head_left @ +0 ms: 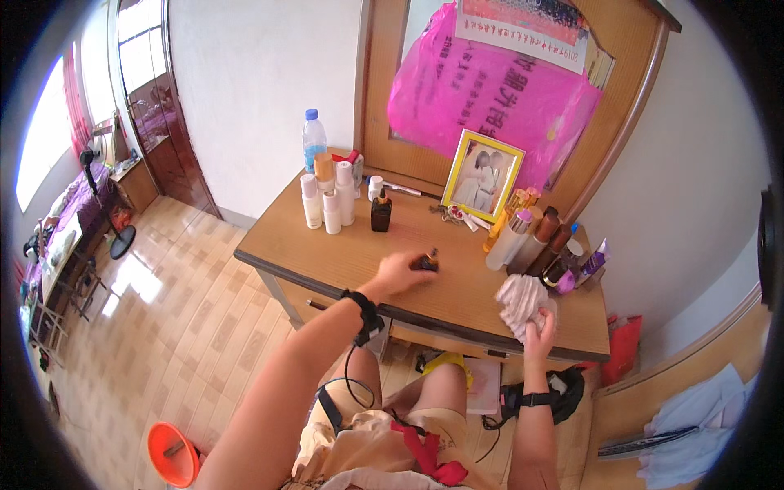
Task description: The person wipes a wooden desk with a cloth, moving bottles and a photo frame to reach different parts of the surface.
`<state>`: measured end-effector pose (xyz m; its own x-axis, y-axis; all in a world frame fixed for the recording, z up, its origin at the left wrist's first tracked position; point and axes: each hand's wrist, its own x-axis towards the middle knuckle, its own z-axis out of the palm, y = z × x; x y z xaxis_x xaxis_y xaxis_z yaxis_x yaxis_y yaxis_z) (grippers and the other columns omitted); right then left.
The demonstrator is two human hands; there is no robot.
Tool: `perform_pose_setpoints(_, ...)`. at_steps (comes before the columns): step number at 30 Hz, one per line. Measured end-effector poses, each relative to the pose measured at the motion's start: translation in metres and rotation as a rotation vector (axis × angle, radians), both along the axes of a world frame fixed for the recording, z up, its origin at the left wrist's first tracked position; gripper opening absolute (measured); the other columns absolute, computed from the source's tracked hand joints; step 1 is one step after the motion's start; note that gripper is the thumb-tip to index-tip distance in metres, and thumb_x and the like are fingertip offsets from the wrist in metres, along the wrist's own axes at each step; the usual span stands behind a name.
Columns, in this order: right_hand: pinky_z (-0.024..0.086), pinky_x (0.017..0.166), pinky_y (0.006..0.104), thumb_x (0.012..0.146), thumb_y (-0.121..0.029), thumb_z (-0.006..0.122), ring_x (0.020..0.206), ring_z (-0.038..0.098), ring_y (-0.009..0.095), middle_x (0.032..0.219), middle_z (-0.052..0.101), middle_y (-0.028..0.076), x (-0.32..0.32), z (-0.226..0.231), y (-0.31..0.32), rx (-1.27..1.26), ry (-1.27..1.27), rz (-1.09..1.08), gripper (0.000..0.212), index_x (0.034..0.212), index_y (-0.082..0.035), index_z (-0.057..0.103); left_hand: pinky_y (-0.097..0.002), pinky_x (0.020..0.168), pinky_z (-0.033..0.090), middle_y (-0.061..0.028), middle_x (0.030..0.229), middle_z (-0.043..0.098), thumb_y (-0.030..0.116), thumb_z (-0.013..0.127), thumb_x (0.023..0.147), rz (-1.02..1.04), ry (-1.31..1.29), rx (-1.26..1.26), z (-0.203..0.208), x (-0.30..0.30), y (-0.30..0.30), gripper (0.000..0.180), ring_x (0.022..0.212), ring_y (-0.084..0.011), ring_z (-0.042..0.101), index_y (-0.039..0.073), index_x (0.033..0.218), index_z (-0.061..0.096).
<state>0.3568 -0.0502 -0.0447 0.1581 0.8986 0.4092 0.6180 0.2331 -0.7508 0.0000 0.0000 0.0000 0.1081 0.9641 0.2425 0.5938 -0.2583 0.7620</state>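
Nearest the camera, loose beige clothing [339,445] with red fabric [425,455] on it is covering the person's lap. Beyond it, the left hand [398,274] is reaching over a wood-toned tabletop with a dark front edge [314,260], its fingers curling closely around a small, dark bottle [427,263] — this is hovering or resting near the middle, and I cannot tell which. The right hand [540,331] is pinching a crumpled, whitish-pink cloth [521,300] between thumb and fingers near the tabletop's front right. Slim white bottles [311,204] and an upright, dark glass bottle [380,214] are standing at the left; tall brown-capped bottles [558,243] are crowding the right. Judging by this layout, the work is looking partway along: both groups are standing set out — while the small bottle and the cloth are occupying the hands, the bottle not yet standing with either group.
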Motion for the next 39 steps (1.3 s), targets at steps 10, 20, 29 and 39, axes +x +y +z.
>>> perform_pose_setpoints(10, 0.044, 0.087, 0.0373, 0.076, -0.012, 0.067, 0.102, 0.053, 0.034, 0.115, 0.054, 0.016, -0.155, 0.101, 0.009, 0.400, -0.270, 0.502, 0.028, 0.101, -0.005, 0.057, -0.0372, 0.074, 0.048, -0.0130, 0.091, 0.064, 0.040, 0.065, 0.076, -0.232, 0.205, 0.257, -0.022, 0.050, -0.018, 0.049, 0.082, -0.0298, 0.061, 0.003, 0.106, 0.058)
perform_pose_setpoints(20, 0.045, 0.067, 0.0397, 0.082, -0.016, 0.062, 0.083, 0.055, 0.034, 0.089, 0.053, 0.013, -0.172, 0.074, 0.039, 0.366, -0.219, 0.288, 0.017, 0.090, -0.005, 0.052, -0.0410, 0.094, 0.036, -0.0179, 0.112, 0.054, 0.029, 0.067, 0.076, -0.119, 0.143, 0.233, -0.035, 0.064, -0.018, 0.050, 0.107, -0.0362, 0.049, 0.003, 0.116, 0.051)
perform_pose_setpoints(29, 0.039, 0.086, 0.0343, 0.081, -0.007, 0.058, 0.098, 0.049, 0.034, 0.099, 0.050, 0.016, -0.172, 0.050, 0.035, 0.359, -0.029, 0.301, 0.018, 0.094, -0.001, 0.049, -0.0451, 0.091, 0.037, -0.0152, 0.110, 0.057, 0.034, 0.061, 0.077, -0.125, 0.208, 0.332, -0.062, 0.056, -0.008, 0.044, 0.106, -0.0341, 0.051, 0.006, 0.110, 0.056)
perform_pose_setpoints(39, 0.039, 0.093, 0.0365, 0.080, -0.014, 0.066, 0.106, 0.050, 0.032, 0.110, 0.053, 0.014, -0.148, 0.049, 0.021, 0.287, -0.021, 0.386, 0.041, 0.116, -0.003, 0.050, -0.0441, 0.099, 0.033, -0.0147, 0.122, 0.051, 0.027, 0.056, 0.080, -0.091, 0.321, 0.544, -0.058, 0.060, -0.012, 0.040, 0.115, -0.0350, 0.044, 0.007, 0.114, 0.055)
